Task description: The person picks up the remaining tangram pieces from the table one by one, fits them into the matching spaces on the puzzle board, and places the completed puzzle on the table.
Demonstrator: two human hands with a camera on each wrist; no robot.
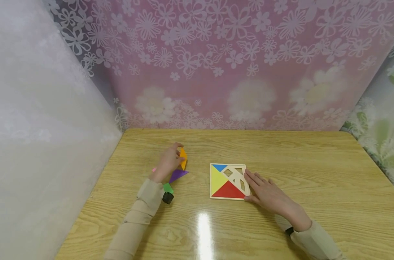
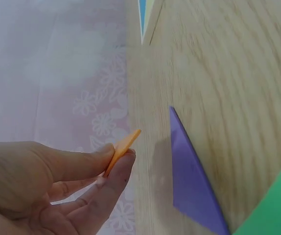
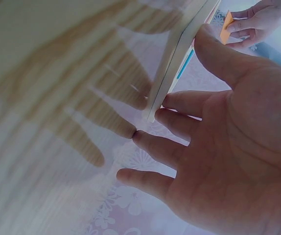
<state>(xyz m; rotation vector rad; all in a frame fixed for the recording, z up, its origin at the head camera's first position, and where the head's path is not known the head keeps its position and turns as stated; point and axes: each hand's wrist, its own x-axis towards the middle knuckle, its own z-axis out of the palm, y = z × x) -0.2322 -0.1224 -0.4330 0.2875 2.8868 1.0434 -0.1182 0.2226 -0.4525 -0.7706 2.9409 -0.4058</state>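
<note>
My left hand [image 1: 169,161] pinches an orange tangram piece [image 1: 183,159] between thumb and fingers, at the left of the table. The left wrist view shows the orange piece [image 2: 123,152] tilted, held above the tabletop. Just below that hand lie a purple piece [image 1: 177,175] and a green piece [image 1: 168,187]; a pink piece [image 1: 153,169] is mostly hidden behind it. My right hand [image 1: 270,193] rests against the right edge of a square wooden tangram board [image 1: 237,177], its fingers fairly straight. Blue, yellow and red triangles fill part of the board, beside several cut-outs.
The wood-grain table [image 1: 281,155] ends at a pink floral cloth [image 1: 197,65] behind. A pale sheet [image 1: 54,119] hangs at the left, a floral one [image 1: 382,122] at the right. A small black block [image 1: 167,198] sits by the left cuff.
</note>
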